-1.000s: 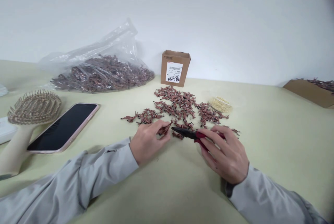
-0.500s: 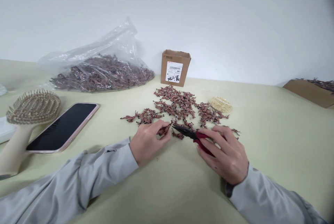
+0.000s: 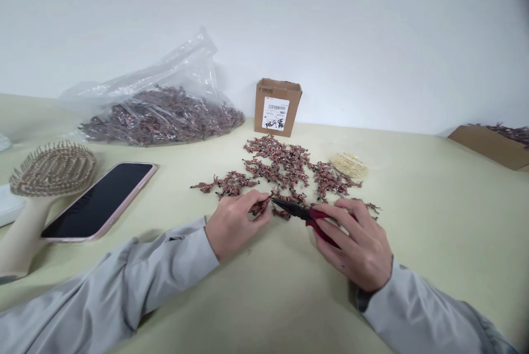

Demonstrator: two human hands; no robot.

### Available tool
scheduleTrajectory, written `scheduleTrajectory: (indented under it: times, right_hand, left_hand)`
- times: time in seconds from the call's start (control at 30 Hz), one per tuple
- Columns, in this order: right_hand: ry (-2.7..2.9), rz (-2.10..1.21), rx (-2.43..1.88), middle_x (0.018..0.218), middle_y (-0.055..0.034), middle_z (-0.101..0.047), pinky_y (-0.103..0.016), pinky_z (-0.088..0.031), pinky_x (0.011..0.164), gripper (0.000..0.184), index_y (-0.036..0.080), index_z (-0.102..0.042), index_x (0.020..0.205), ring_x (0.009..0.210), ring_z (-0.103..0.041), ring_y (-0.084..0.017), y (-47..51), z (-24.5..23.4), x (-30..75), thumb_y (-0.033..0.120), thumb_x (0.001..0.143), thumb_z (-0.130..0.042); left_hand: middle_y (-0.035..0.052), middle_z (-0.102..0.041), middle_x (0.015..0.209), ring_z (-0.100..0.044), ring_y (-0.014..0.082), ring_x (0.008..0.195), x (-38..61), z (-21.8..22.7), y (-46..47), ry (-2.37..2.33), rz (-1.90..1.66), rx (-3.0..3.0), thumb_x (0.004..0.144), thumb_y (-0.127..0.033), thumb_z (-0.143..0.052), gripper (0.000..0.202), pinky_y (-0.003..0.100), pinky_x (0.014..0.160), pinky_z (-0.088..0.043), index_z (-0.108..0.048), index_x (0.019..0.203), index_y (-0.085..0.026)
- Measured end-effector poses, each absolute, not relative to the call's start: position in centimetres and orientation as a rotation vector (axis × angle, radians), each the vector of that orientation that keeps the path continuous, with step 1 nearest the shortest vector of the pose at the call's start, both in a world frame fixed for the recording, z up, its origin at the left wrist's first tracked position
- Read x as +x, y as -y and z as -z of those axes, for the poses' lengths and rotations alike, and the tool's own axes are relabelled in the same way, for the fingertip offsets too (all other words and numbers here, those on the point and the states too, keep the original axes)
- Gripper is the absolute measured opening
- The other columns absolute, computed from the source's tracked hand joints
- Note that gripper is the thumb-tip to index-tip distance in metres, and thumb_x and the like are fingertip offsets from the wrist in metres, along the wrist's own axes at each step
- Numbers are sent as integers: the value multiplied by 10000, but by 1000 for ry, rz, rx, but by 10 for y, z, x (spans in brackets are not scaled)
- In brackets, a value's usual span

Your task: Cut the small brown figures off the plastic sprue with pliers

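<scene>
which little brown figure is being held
The figure pinched in the left hand, left of the tip of the red-handled pliers; the others lie on the table.

Left sleeve (image 3: pixel 124 282), right sleeve (image 3: pixel 421 310): long, pale grey, creased fabric, dark inner edge at right cuff (image 3: pixel 363 300). Left hand (image 3: pixel 233 226), right hand (image 3: pixel 357 246): bare.
</scene>
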State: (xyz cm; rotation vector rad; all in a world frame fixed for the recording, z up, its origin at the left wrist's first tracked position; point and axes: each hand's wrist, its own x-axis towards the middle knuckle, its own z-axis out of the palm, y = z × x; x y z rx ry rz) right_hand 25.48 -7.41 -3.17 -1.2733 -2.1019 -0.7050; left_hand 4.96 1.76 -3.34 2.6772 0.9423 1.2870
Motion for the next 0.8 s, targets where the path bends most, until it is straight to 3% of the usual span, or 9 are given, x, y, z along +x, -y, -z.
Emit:
scheduleTrajectory:
  times: [0.57, 0.8]
  right_hand:
    - [2130, 657, -1234, 952, -86, -629, -370, -493, 664, 194, 156, -616, 871, 897, -492, -245, 73, 33, 257, 154, 677, -624]
    - [2133, 394, -1161, 967, -100, -625, -432, -482, 727, 216, 164, -603, 907, 892, -529, -248, 73, 35, 258, 127, 695, -592]
  left_hand:
    - [-20, -657, 634, -608, 94, 506, 50, 33, -17, -939, -1236, 2632, 729, -195, -530, 58, 174, 513, -484, -568, 766, -170]
    - [-11, -670, 663, -608, 93, 511, 48, 32, -18, -885, -1213, 2620, 725, -172, -539, 55, 175, 530, -484, -566, 774, -173]
